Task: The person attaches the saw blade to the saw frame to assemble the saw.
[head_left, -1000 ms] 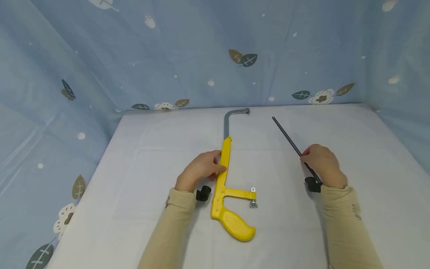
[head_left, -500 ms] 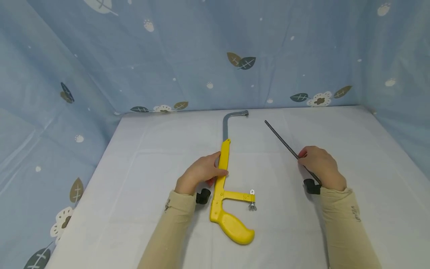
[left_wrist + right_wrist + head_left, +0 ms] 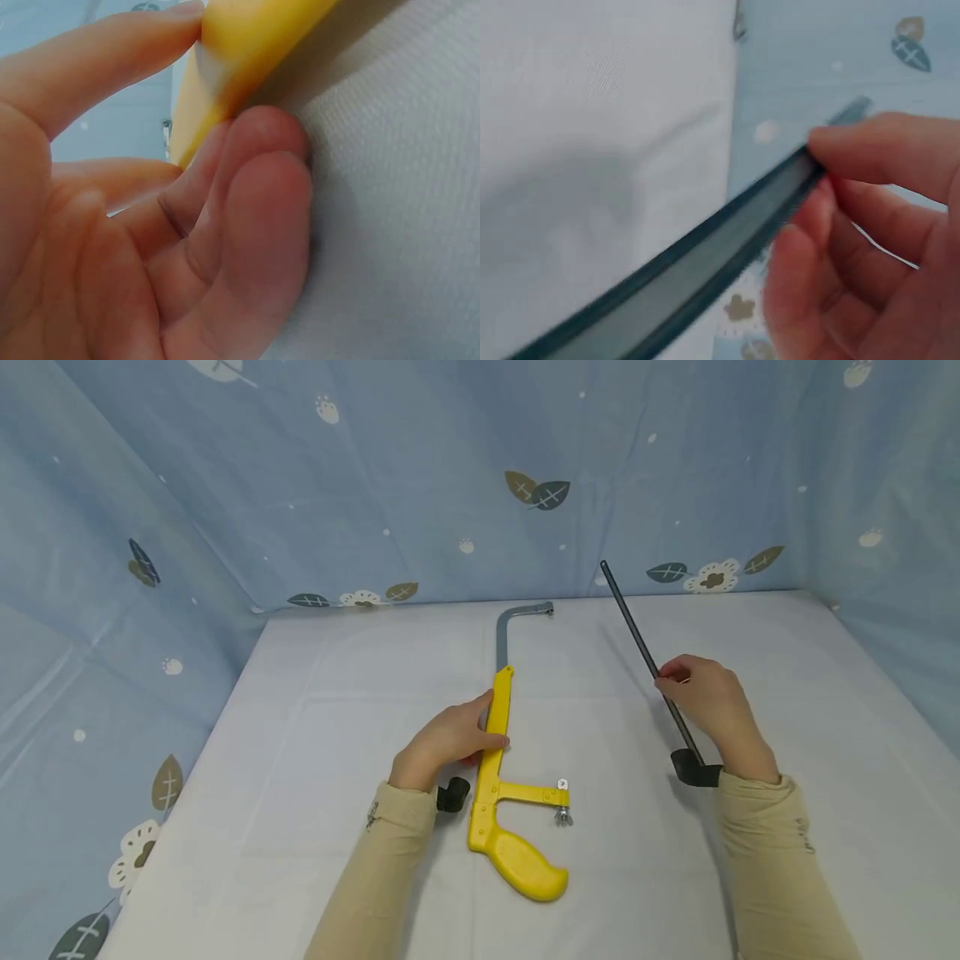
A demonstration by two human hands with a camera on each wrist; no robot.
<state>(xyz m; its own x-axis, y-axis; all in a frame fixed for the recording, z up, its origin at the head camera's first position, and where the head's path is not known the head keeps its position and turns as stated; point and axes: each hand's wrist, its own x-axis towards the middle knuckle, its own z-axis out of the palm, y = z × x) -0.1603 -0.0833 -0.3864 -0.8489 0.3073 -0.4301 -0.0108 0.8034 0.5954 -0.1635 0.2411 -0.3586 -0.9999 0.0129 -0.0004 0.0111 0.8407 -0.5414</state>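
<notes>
A hacksaw frame [image 3: 501,706] with a yellow body, a grey bent front arm and a curved yellow handle lies on the white cloth. My left hand [image 3: 448,739] holds its yellow bar between thumb and fingers. The left wrist view shows the yellow bar [image 3: 259,37] close up, the curled fingers lying low by the cloth. At the right, my right hand [image 3: 708,706] pinches a long dark hacksaw blade [image 3: 633,627] near its middle. The blade is raised and tilted, its far end up and away from me. In the right wrist view the blade [image 3: 697,270] crosses under the thumb.
A white cloth [image 3: 337,668] covers the table. Blue patterned fabric [image 3: 420,485] hangs behind it and at both sides. Black wrist cameras [image 3: 453,795] sit under each wrist. A wing nut [image 3: 563,817] hangs from the frame's yellow side arm.
My right hand has lifted the hacksaw blade; its far end has swung up off the cloth, now in front of the blue fabric. The left hand and the hacksaw frame stay in place.
</notes>
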